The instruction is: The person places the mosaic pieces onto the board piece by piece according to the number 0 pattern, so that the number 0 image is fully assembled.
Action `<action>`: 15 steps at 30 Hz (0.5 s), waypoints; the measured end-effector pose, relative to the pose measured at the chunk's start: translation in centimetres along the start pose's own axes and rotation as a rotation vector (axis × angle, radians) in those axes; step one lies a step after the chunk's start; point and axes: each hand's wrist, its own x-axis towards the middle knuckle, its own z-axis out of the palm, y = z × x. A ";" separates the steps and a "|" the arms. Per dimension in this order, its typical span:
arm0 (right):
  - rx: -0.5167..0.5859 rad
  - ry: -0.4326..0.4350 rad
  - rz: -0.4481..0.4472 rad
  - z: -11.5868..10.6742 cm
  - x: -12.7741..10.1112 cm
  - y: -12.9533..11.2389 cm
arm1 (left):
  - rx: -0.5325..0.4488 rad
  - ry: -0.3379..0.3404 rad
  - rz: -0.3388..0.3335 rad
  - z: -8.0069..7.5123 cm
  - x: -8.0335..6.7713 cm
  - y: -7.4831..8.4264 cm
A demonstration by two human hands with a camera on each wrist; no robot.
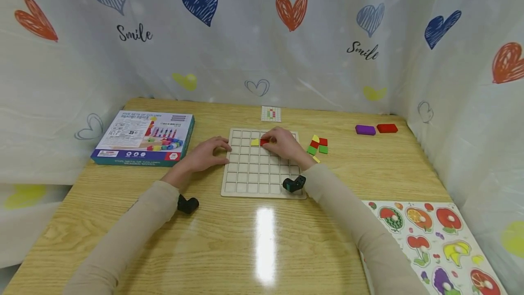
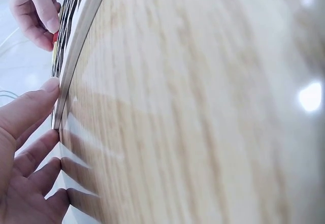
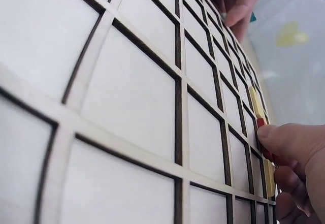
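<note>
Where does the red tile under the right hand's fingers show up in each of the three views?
Head: the red tile sits in the grid board's second row, beside a yellow tile, under the right hand.
Left wrist: a red sliver at upper left, under the right hand's fingers.
Right wrist: a thin red edge at right, by the fingertip.
Shared landmark: the grid board.

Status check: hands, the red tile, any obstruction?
Left hand steadies grid board. Right hand pinches red tile beside yellow tile. Nothing blocking.
</note>
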 end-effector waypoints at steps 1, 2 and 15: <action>0.001 -0.002 0.003 0.0 0.0 0.0 | 0.001 0.000 0.001 0.0 0.0 0.0; 0.003 -0.004 0.006 0.0 0.1 0.0 | 0.001 0.000 0.003 0.0 0.0 0.0; 0.056 -0.009 0.017 0.0 0.1 0.2 | 0.002 0.008 0.012 0.1 0.2 -0.3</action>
